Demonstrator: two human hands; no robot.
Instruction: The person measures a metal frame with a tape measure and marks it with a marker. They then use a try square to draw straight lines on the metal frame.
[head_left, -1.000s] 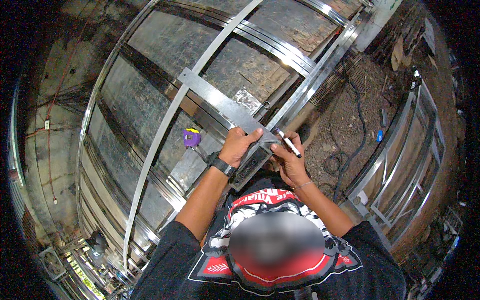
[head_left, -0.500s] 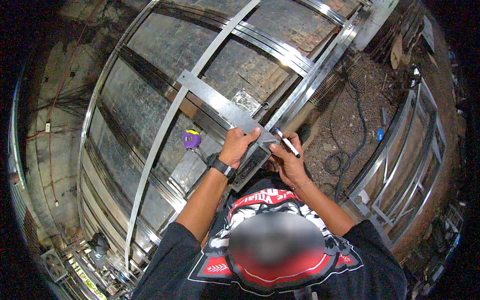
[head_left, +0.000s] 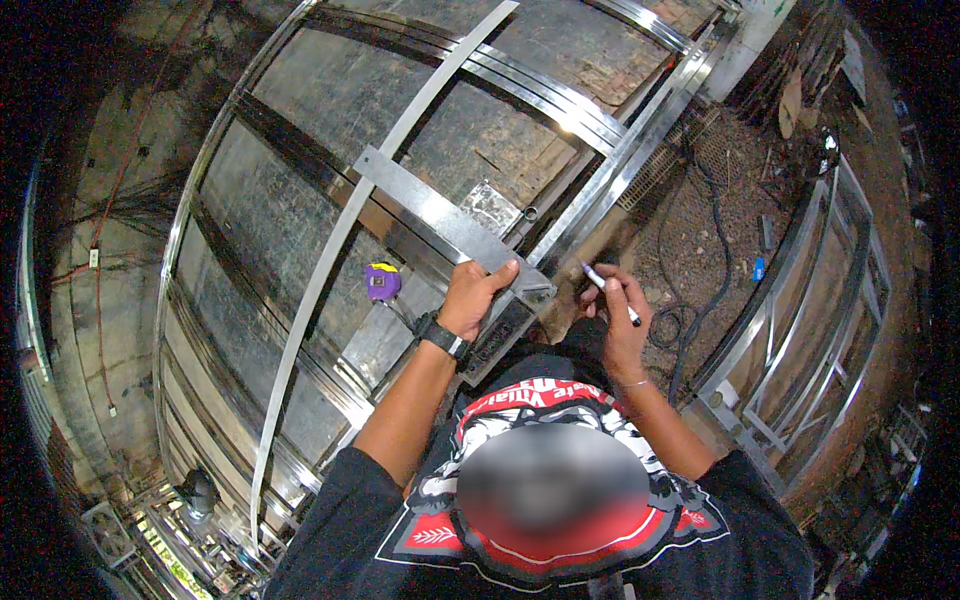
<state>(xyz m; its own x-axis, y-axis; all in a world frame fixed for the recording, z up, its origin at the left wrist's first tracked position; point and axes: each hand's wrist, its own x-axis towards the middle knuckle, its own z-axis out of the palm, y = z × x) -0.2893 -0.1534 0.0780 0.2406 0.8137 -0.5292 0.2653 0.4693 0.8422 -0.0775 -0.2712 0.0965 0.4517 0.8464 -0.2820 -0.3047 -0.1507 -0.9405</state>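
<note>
My left hand is closed on the near end of a wide flat metal bar with a small hole at its far end, its thumb lying on top. A dark metal piece sits below that end, partly hidden by the hand. To the right, my right hand pinches a white marker pen, its tip toward the bar but apart from it. Left of my left hand lies a purple and yellow tape measure. A long thin metal strip runs under the bar's far part.
A shiny metal frame surrounds dark worn boards ahead and left. Another metal frame is at right. A black cable lies on the gravelly ground, near a small blue object. Red cord runs along the floor at far left.
My right hand has drawn away from the bar's near end to the right, carrying the marker pen. The left hand and the bar have stayed in place.
</note>
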